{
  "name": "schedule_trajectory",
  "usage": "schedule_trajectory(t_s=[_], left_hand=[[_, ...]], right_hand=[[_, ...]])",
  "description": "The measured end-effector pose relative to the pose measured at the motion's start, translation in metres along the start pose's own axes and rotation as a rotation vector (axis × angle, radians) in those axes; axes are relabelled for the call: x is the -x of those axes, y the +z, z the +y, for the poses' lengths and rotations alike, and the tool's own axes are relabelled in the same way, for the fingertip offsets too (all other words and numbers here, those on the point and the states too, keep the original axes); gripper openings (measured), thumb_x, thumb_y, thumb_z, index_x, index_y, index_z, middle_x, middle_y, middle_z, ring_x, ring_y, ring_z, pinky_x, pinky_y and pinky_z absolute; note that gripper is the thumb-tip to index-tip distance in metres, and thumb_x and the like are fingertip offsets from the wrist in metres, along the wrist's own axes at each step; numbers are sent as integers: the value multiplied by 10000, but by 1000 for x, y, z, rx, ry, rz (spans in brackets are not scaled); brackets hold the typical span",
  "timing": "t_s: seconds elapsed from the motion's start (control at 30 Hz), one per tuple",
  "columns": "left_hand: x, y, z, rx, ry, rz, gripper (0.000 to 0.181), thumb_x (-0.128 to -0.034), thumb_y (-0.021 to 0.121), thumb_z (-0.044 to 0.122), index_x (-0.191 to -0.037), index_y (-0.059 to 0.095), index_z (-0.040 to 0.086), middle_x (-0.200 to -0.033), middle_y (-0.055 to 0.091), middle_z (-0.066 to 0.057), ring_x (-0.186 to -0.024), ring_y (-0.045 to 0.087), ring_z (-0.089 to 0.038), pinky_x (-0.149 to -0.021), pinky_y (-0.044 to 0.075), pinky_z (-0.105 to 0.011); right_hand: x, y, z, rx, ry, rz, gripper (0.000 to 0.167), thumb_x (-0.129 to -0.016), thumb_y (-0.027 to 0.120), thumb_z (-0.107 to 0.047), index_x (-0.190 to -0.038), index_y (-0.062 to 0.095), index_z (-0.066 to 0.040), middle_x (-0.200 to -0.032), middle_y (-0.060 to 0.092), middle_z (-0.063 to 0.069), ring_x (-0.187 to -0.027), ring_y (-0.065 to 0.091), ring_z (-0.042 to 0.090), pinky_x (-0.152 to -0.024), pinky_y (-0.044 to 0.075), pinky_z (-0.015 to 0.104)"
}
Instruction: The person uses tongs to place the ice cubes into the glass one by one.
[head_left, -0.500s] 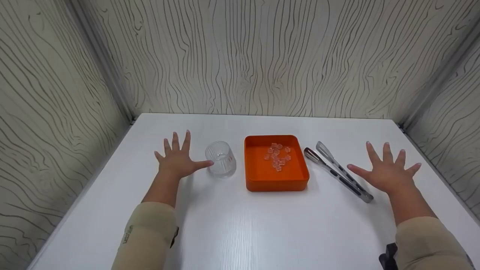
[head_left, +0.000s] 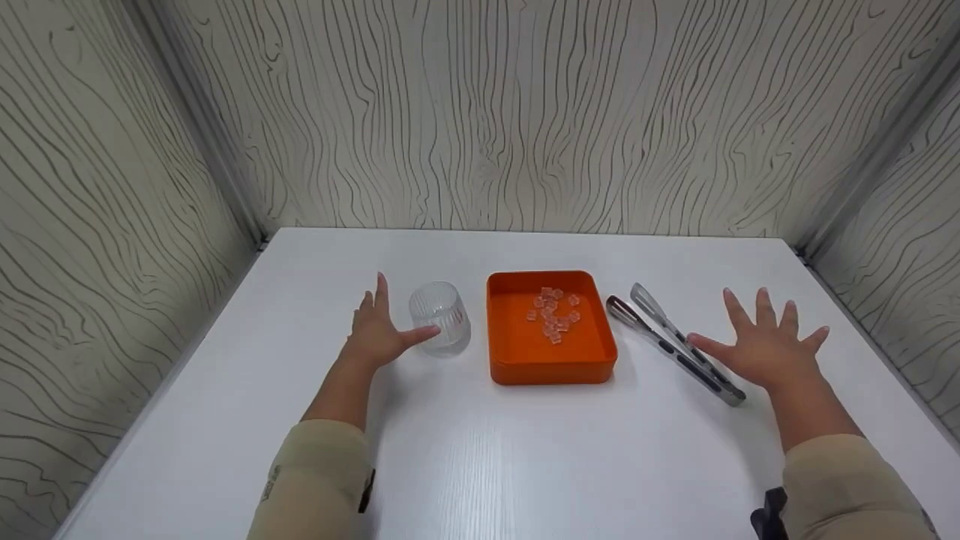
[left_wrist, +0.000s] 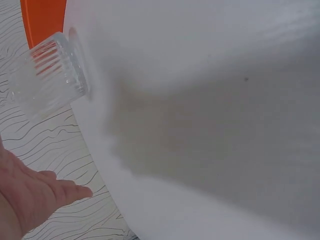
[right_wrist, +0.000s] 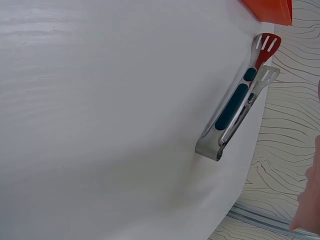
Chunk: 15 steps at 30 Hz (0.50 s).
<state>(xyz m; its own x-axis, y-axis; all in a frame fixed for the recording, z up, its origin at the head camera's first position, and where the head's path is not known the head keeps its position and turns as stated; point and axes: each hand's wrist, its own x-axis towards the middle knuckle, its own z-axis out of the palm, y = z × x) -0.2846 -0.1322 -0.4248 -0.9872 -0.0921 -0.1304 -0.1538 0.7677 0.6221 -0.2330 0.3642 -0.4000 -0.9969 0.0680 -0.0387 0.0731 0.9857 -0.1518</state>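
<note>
A clear ribbed glass [head_left: 440, 315] stands on the white table, just right of my left hand [head_left: 379, 337]. That hand is held above the table, thumb stretched out in front of the glass in the head view; in the left wrist view a space shows between the hand [left_wrist: 35, 197] and the glass [left_wrist: 47, 75]. My right hand [head_left: 772, 351] hovers with fingers spread, right of the metal tongs [head_left: 675, 345], which lie parted on the table. Between glass and tongs sits a square orange tray [head_left: 553, 373] with several small clear cubes [head_left: 553, 324] inside.
The white tabletop [head_left: 480, 457] ends at a wood-patterned back wall [head_left: 480, 120]. Similar panels rise on the left and right, with grey metal posts [head_left: 202, 120] at the corners.
My left hand has shifted right toward the glass and turned, its fingers now closer together. The right hand has moved slightly left, still spread. Glass, tray and tongs stay where they were.
</note>
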Motion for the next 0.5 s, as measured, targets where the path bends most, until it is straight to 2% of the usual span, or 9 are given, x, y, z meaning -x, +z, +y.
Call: schedule_trajectory(t_s=[0.27,0.5], left_hand=[[-5,19,6,243,-20,8,1281,-622,786,515,-1442,-155,226,-1526,32,-129,-1383,70,-328,-1085,172,-500],[-8,31,9,367,-69,4,1307,-594,820,470,-1449,-136,222,-1524,68,-124,-1376,130,-327,-1080,199,-488]], right_hand=[[0,1,-3,13,1,-10,1029,-747,363,-794,-1464,-12,-159,-1422,-96,352,-1225,-97,617,-813,-161,774],[0,1,-1,10,8,-2,1034,-740,374,-796,-1465,-10,-166,-1429,-99,341,-1233,-94,608,-817,-160,771]])
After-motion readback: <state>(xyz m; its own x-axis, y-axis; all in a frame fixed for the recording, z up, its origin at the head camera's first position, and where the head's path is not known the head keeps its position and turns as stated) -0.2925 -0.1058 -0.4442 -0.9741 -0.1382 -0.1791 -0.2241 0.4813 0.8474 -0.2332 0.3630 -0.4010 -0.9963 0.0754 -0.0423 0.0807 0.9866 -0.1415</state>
